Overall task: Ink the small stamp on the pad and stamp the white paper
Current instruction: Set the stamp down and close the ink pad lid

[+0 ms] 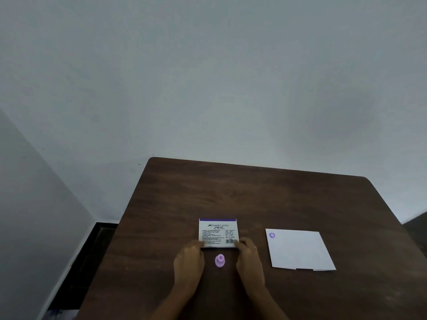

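The stamp pad (218, 232) lies on the brown table, a flat white box with printed text and a purple top edge, its lid down. My left hand (189, 262) grips its near left corner and my right hand (248, 257) grips its near right corner. The small lilac stamp (219, 260) stands upright on the table between my hands, just in front of the pad, touching neither hand. The white paper (300, 249) lies to the right, apart from my hands, with one purple round print (272, 235) in its far left corner.
The dark wooden table (254, 199) has rounded far corners and stands near a pale wall. Its left edge drops to a dark floor (92, 250) at the left. Behind the pad the tabletop runs on to the far edge.
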Available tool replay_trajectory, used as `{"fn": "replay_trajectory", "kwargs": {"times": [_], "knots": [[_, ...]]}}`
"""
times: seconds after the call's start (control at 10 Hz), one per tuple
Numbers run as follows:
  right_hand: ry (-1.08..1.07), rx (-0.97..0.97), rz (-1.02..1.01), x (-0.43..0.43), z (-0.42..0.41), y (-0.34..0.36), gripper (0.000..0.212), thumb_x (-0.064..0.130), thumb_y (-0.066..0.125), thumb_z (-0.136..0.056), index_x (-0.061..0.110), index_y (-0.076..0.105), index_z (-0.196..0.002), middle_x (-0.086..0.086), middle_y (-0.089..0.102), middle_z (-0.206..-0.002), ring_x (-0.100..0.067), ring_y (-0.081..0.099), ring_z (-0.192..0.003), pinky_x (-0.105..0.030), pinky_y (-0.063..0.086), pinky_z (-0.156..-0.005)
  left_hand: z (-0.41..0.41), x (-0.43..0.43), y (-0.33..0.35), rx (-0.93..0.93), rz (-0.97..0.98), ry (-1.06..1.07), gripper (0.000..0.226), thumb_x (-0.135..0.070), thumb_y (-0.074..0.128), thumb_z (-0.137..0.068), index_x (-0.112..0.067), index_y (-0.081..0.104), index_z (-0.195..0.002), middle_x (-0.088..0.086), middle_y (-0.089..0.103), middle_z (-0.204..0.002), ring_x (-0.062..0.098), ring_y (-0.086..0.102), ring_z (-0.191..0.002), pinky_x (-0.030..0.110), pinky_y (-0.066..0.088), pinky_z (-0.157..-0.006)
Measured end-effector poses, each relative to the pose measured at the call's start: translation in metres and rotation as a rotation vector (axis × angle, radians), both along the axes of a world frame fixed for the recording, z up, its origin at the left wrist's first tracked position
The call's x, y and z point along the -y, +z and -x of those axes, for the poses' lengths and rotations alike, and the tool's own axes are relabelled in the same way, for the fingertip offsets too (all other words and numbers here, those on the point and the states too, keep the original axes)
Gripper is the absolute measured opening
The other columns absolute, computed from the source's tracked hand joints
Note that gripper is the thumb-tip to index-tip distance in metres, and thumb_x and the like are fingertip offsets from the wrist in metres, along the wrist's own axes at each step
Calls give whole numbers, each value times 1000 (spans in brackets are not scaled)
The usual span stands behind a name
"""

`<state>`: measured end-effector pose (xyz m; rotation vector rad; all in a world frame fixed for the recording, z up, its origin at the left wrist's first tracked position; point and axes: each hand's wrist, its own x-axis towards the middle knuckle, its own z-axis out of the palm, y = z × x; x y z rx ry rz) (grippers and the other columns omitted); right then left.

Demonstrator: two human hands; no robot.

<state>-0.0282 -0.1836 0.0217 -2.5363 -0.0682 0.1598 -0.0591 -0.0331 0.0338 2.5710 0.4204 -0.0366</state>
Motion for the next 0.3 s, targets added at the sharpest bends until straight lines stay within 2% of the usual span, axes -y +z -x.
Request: {"fn": "replay_trajectory", "kwargs": {"times": [0.1,0.2,0.3], "knots": [[29,10,67,1,0,2,43,-4,44,-84,13,53,-123,-5,48,-134,-19,40,-125,-27,41,-99,1,3,4,-14,-81,-57,36,-15,43,-92,-24,51,-126,-5,46,-138,11,46,-121,24,41,-94],[28,22,47,5,-9,8,30,7,47,-89,13,57,-116,-6,54,-126,-17,47,-115,-25,43,-95,-4,3,10,5,-116,-74,35,-16,43,-92,-23,51,-126,-4,38,-144,11,38,-128,25,38,-101],[-14,101,-26,8,-22,27,26,19,48,-91,17,56,-115,-5,58,-123,-15,51,-109,-25,42,-94,-21,6,29,87,-114,-78,40,-18,46,-92,-22,43,-132,-1,37,-146,12,35,-132,26,32,-108]]}}
